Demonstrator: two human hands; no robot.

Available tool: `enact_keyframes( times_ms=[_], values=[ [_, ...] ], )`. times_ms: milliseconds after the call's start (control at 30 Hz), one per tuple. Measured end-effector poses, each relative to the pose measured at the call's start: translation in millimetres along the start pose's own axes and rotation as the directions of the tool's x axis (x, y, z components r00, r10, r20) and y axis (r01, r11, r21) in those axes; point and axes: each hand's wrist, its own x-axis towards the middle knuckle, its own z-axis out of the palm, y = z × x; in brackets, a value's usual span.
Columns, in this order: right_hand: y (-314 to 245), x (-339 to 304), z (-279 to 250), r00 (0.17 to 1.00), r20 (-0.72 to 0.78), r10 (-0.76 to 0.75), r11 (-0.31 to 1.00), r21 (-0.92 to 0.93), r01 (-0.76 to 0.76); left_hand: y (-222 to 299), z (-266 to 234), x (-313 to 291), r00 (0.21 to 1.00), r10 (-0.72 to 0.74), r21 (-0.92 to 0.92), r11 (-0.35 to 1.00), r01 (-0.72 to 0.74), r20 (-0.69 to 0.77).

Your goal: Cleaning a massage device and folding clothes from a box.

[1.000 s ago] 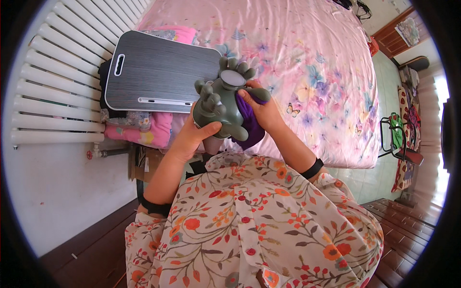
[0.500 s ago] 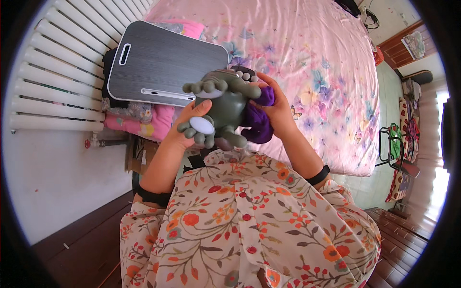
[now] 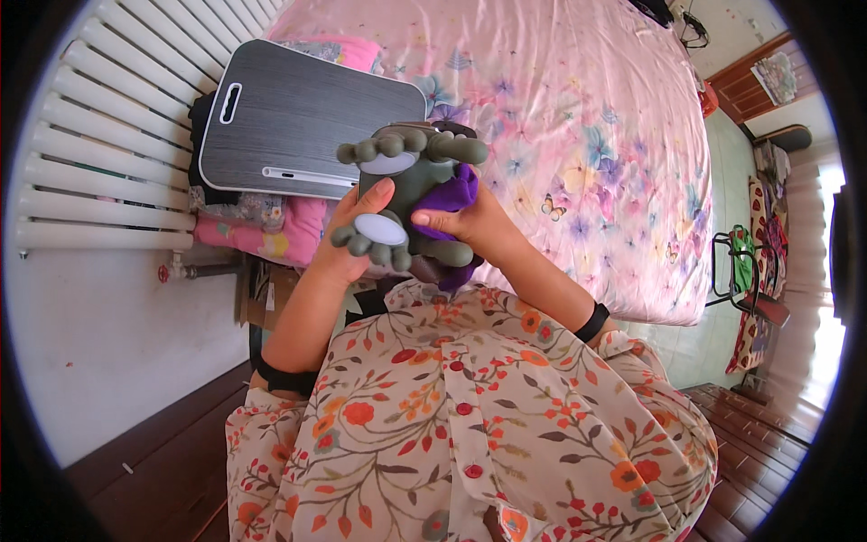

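Note:
In front of my body I hold up an olive-green figurine [image 3: 403,188] with knobby toes and white oval soles, its feet facing me. My left hand [image 3: 348,237] grips its left side, the thumb pressed on the body between the two soles. My right hand [image 3: 471,219] is closed on a purple cloth [image 3: 452,191], pressing it against the figurine's right side with the thumb across the front. More of the purple cloth shows below, near my dress. The figurine's far side and most of my fingers are hidden behind it.
A grey board with a white rim [image 3: 312,117] rests on folded pink bedding [image 3: 257,237] at the left. Behind the figurine spreads a bed with a pink floral sheet [image 3: 578,135]. A white radiator [image 3: 104,163] lines the left wall. A chair [image 3: 722,271] stands at the far right.
My right hand has shifted left and inward with the purple cloth, from the figurine's right edge onto its front. The figurine has turned slightly, its soles now more squarely toward me.

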Motion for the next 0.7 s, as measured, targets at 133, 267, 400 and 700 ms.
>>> enact_keyframes(
  times_ms=[133,267,400,700],
  values=[
    [4,3,-2,0.980,-0.197,0.022,0.995,0.104,-0.002,-19,21,11,0.861,0.237,0.320,0.943,-0.092,-0.449],
    [0,-6,-13,0.996,-0.080,0.042,0.993,0.111,-0.033,-6,1,4,0.993,0.042,-0.261,0.963,-0.069,-0.110],
    [-5,-6,-6,0.994,0.080,0.072,0.996,0.042,-0.075,-21,24,19,0.741,0.090,-0.017,0.991,-0.136,-0.665],
    [-13,-2,-33,0.919,0.210,0.333,0.941,-0.136,-0.310,-17,23,3,0.858,0.377,0.582,0.805,-0.117,-0.348]
  ],
)
